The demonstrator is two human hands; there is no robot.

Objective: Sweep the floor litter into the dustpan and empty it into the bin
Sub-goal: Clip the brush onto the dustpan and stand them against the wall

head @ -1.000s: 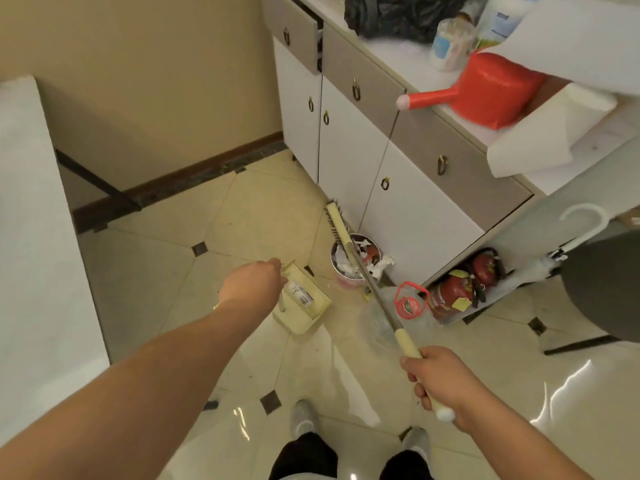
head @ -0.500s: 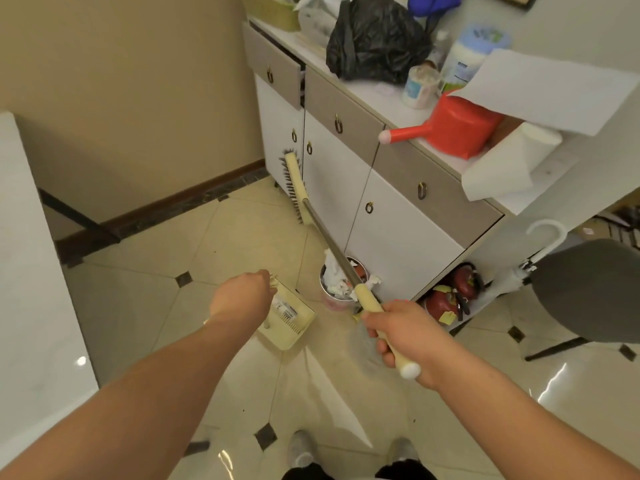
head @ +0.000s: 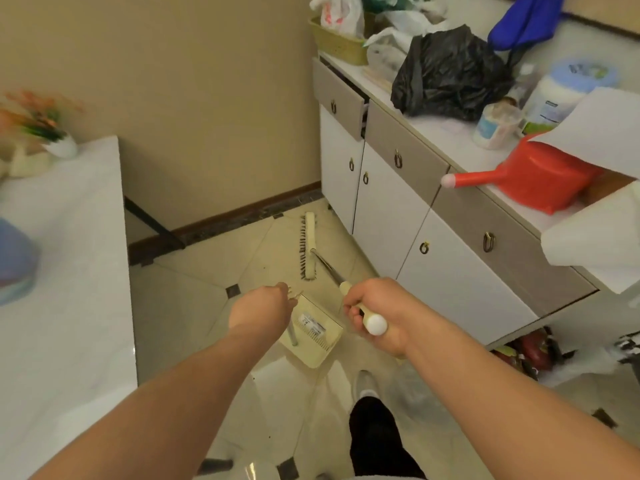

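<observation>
A person's left hand (head: 265,306) grips the cream dustpan (head: 317,336) by its metal handle above the tiled floor (head: 194,306); the right hand's (head: 375,315) fingers close round the broom (head: 311,252) handle, its head resting near the white cabinet (head: 388,206).

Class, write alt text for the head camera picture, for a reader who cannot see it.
A person's right hand grips a cream-handled broom reaching toward the corner of a tiled floor, while the left hand holds a cream dustpan by its metal handle. A white cabinet on the right carries a red ladle and a black bag.
</observation>
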